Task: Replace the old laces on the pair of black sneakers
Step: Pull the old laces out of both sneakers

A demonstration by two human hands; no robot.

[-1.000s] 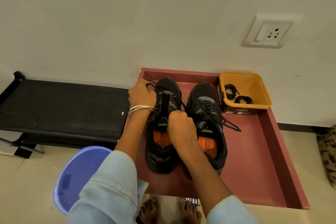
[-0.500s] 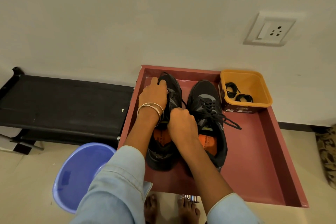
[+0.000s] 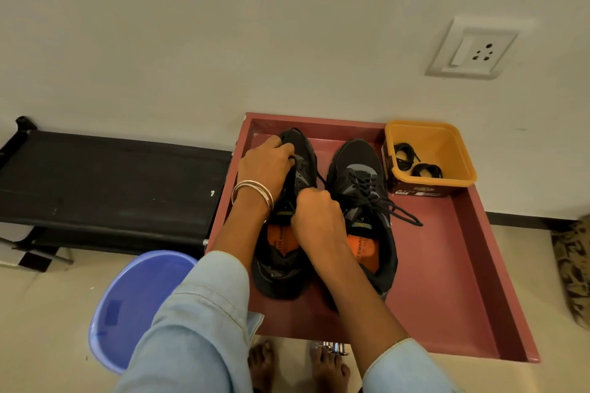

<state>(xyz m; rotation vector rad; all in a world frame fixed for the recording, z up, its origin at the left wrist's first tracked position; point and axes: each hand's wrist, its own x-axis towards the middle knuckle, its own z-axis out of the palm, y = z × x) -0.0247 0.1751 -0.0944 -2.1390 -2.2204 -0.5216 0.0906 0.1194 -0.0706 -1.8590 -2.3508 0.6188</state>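
Two black mesh sneakers with orange insoles stand side by side, toes to the wall, in a shallow red-brown tray (image 3: 453, 265). The right sneaker (image 3: 360, 201) is laced, its bow trailing onto the tray. The left sneaker (image 3: 284, 268) lies under both hands. The left hand (image 3: 266, 166) curls around its upper near the toe; the right hand (image 3: 314, 214) is fisted over the tongue, and its grip is hidden. Coiled black laces (image 3: 415, 163) sit in a square orange plastic tub (image 3: 447, 143) at the tray's far right corner.
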